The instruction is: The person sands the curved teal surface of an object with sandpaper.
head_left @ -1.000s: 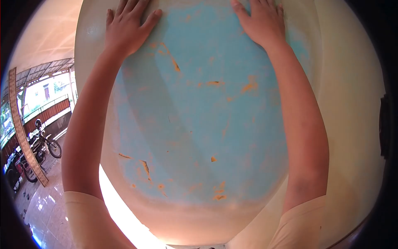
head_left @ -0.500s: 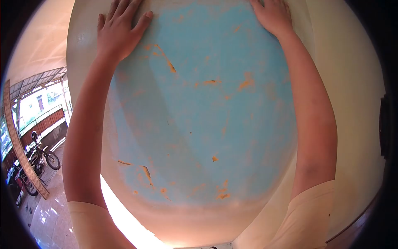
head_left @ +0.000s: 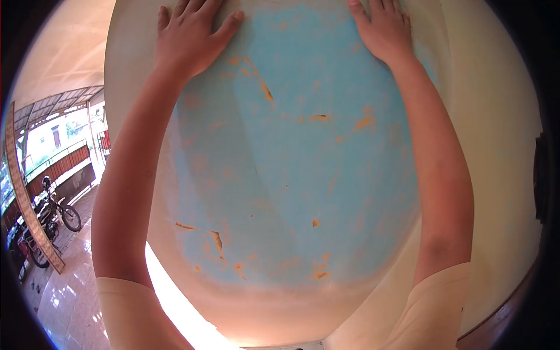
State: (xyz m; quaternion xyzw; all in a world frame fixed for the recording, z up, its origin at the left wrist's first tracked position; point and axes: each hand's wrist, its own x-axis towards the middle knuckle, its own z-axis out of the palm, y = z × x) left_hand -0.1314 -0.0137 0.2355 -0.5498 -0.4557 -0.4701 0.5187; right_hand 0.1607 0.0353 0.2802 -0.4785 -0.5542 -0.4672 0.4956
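Before me is a large pale, rounded panel-like surface (head_left: 280,309) with a worn blue area (head_left: 326,186) across its middle. Orange patches and small torn-looking marks (head_left: 265,87) dot the blue. At the upper left my left hand (head_left: 195,41) lies flat on the surface, fingers spread and thumb over towards the blue. My right hand (head_left: 385,29) rests at the upper right, fingers stretched out and thumb apart, over the edge of the blue. The top of the frame cuts off some fingertips. Neither hand grasps anything.
A cream wall (head_left: 496,175) runs along the right. On the left, a motorbike (head_left: 55,219) stands beyond a slanted post (head_left: 29,192), near a low wall with railing (head_left: 64,166). Shiny floor tiles (head_left: 70,303) lie at lower left.
In view, the blue area and its marks have shifted right. My left hand has shifted right with them, while my right hand stays in nearly the same spot, now overlapping more blue.
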